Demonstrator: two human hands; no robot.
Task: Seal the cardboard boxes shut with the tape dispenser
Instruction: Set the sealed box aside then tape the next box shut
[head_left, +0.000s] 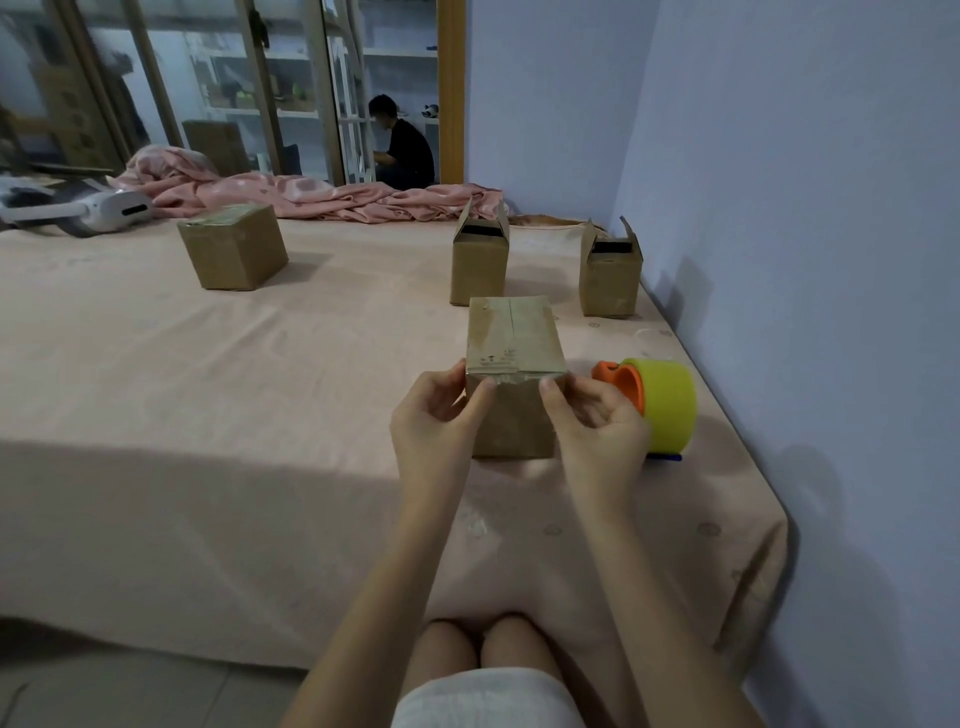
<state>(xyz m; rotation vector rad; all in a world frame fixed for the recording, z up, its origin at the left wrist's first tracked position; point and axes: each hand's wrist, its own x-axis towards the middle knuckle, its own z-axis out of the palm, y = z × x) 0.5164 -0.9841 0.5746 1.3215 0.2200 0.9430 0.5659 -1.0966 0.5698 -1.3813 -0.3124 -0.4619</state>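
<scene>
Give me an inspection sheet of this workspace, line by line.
Surface: bed under a peach sheet.
Job's things: near box, flaps closed; far-left box closed; two far boxes with flaps up; tape dispenser lying right of the near box.
Clutter: pink blanket, white device at the far edge.
Hands: left hand and right hand press thumbs on the near box's front top edge.
Cables: nothing seen.
Surroundings: wall on the right; seated person beyond glass doors.

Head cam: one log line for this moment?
step: pressing tape end down | near box: flaps closed | both hands: thumbs on front top edge | tape dispenser: on bed, right of box | two far boxes: open
</scene>
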